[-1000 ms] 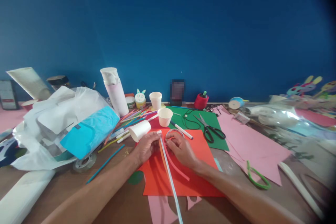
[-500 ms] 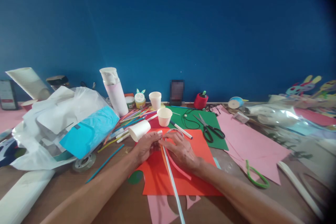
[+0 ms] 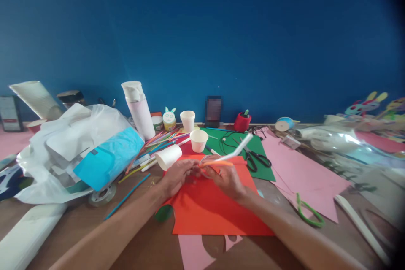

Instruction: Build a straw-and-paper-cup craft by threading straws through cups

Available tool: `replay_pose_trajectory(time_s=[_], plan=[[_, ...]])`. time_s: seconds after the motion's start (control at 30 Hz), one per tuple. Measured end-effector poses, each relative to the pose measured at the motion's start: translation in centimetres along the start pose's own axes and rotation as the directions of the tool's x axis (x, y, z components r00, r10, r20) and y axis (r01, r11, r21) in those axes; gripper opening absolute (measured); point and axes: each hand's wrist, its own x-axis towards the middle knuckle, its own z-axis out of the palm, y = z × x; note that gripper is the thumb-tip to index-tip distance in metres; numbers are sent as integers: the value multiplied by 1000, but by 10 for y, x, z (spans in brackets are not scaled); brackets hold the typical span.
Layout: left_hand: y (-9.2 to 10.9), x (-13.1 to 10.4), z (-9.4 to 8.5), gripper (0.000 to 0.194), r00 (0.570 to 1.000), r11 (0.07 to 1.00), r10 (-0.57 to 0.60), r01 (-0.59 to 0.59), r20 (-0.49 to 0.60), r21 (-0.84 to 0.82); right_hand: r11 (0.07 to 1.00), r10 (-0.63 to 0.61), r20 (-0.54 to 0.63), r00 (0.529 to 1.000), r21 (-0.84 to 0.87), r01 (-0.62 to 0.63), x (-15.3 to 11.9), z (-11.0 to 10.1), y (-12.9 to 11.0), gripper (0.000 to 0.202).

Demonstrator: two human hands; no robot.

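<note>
Both of my hands meet above the red-orange sheet, just in front of an upright paper cup. Between the fingertips of my left hand is the end of a bundle of thin strips. My right hand pinches the same bundle; an orange strip and a white strip stick out from it up and to the right. Fingers hide the spot where the strips meet. Beside my left hand, another paper cup lies on its side.
Black scissors lie on a green sheet, right of my right hand. A plastic bag and a white bottle stand left. Pink sheets spread right, with a green loop.
The strips, which ran down toward the near edge, now point up and right over my right hand. Both hands have stayed close together.
</note>
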Motion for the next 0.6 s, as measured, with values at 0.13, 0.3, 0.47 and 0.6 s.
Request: replay_pose_trajectory(time_s=[0.13,0.3,0.47,0.6], plan=[[0,0,4,25,997,994,76,-75,-5,74,962,264,21,964,74,-265,2,6,0,25],[-2,-1,8,26,995,986,98,-98,7,133,895,395,61,916,197,-399,1,15,2,24],[-9,1,5,29,992,960,127,-120,-11,253,824,459,44,888,355,-443,0,20,4,23],[-14,4,2,25,989,950,151,-148,10,275,791,474,70,878,403,-460,1,21,4,23]])
